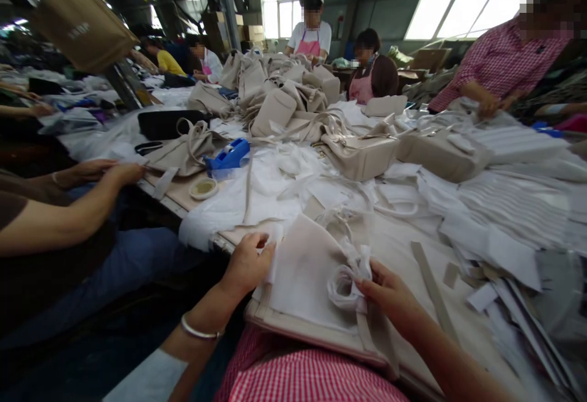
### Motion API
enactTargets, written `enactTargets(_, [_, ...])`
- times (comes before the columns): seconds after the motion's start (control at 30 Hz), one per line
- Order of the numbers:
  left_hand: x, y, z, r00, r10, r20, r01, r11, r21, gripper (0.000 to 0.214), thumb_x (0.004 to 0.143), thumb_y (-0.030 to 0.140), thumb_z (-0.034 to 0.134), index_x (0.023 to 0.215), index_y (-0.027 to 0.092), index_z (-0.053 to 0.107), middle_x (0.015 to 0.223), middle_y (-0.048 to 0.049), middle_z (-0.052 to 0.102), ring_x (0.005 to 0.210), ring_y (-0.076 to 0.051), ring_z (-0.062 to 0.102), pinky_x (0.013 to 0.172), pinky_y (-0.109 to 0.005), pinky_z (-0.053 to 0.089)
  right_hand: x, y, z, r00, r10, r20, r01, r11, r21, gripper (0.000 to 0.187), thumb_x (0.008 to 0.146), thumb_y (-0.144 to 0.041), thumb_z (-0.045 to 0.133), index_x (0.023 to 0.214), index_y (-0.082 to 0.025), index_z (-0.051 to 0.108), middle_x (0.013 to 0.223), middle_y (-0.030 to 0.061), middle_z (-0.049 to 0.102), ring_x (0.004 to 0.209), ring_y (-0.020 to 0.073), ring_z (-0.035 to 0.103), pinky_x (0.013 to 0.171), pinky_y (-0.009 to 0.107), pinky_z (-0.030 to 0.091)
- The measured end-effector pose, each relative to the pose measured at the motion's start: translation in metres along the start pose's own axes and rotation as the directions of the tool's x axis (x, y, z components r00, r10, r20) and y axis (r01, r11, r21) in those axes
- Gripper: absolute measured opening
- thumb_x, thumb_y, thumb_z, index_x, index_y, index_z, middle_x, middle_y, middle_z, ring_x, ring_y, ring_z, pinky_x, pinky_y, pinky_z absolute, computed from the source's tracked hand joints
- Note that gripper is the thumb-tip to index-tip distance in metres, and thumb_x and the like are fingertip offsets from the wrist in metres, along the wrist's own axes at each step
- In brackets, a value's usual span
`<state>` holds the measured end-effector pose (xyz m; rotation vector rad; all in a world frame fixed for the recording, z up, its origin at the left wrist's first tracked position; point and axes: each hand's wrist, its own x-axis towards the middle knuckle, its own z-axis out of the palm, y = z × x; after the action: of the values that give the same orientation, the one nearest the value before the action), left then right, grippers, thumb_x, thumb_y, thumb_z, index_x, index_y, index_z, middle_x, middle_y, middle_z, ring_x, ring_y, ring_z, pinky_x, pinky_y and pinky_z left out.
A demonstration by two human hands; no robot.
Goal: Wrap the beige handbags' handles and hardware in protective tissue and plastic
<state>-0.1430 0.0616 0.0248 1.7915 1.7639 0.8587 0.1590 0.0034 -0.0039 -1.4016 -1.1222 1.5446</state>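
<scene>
A beige handbag (316, 328) lies flat on my lap at the table's near edge, covered by a sheet of white wrapping paper (305, 273). My left hand (247, 264) grips the left edge of that paper, fingers curled over it. My right hand (387, 295) pinches a crumpled wad of white paper (346, 282) wound round the bag's handle. A silver bangle (199, 330) sits on my left wrist.
A long table (398, 243) is littered with white paper sheets and strips. Several beige handbags (358, 154) are piled further back. A blue tape dispenser (229, 156) and a small round tin (203, 188) lie left. Other people work at the left, far end and right.
</scene>
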Motion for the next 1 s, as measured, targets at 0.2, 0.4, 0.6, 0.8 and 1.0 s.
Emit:
enactTargets(0.2, [-0.011, -0.012, 0.014, 0.972, -0.162, 0.172, 0.205, 0.940, -0.273, 0.037, 0.083, 0.039, 0.061, 0.110, 0.013, 0.063, 0.100, -0.0100, 0.074, 0.093, -0.024, 0.070, 0.085, -0.035, 0.054, -0.009, -0.006, -0.021, 0.965, -0.123, -0.233, 0.021, 0.917, -0.398, 0.042, 0.079, -0.050, 0.068, 0.111, -0.022, 0.068, 0.095, 0.0074, 0.073, 0.083, 0.0265, 0.068, 0.070, 0.036, 0.052])
enactTargets(0.4, [-0.012, -0.010, 0.021, 0.992, -0.068, 0.110, 0.108, 0.901, -0.421, 0.052, 0.081, 0.044, 0.065, 0.124, 0.015, 0.057, 0.118, -0.0108, 0.070, 0.105, -0.025, 0.068, 0.090, -0.034, 0.055, 0.027, -0.042, -0.053, 0.896, -0.025, -0.444, -0.032, 0.992, -0.120, 0.034, 0.079, -0.043, 0.070, 0.099, -0.016, 0.068, 0.097, 0.0116, 0.071, 0.077, 0.0223, 0.068, 0.061, 0.033, 0.052])
enactTargets(0.6, [0.001, -0.018, 0.017, 0.981, -0.088, 0.174, 0.130, 0.960, -0.248, 0.046, 0.083, 0.046, 0.059, 0.116, 0.014, 0.066, 0.115, -0.0104, 0.072, 0.109, -0.028, 0.065, 0.097, -0.038, 0.051, 0.104, -0.058, -0.055, 0.889, 0.283, -0.361, -0.146, 0.920, 0.363, 0.015, 0.090, -0.030, 0.061, 0.091, -0.016, 0.057, 0.092, 0.0108, 0.070, 0.069, 0.0158, 0.068, 0.054, 0.025, 0.052])
enactTargets(0.8, [0.006, -0.018, 0.015, 0.965, -0.024, 0.261, 0.071, 0.982, -0.175, 0.046, 0.090, 0.046, 0.048, 0.115, 0.013, 0.066, 0.111, -0.0124, 0.072, 0.107, -0.028, 0.065, 0.094, -0.037, 0.051, 0.170, -0.068, -0.047, 0.853, 0.364, -0.374, -0.212, 0.896, 0.390, 0.026, 0.097, -0.036, 0.051, 0.092, -0.012, 0.059, 0.075, 0.0034, 0.063, 0.053, 0.0096, 0.056, 0.042, 0.019, 0.042])
enactTargets(1.0, [0.019, -0.030, 0.013, 0.994, 0.087, 0.059, -0.085, 0.996, -0.041, 0.050, 0.090, 0.047, 0.049, 0.117, 0.007, 0.063, 0.111, -0.0188, 0.067, 0.103, -0.030, 0.065, 0.090, -0.042, 0.054, 0.179, -0.109, -0.021, 0.892, 0.080, -0.444, 0.041, 0.966, 0.255, 0.014, 0.090, -0.026, 0.061, 0.098, -0.014, 0.062, 0.079, -0.0005, 0.064, 0.059, 0.0087, 0.056, 0.054, 0.022, 0.048])
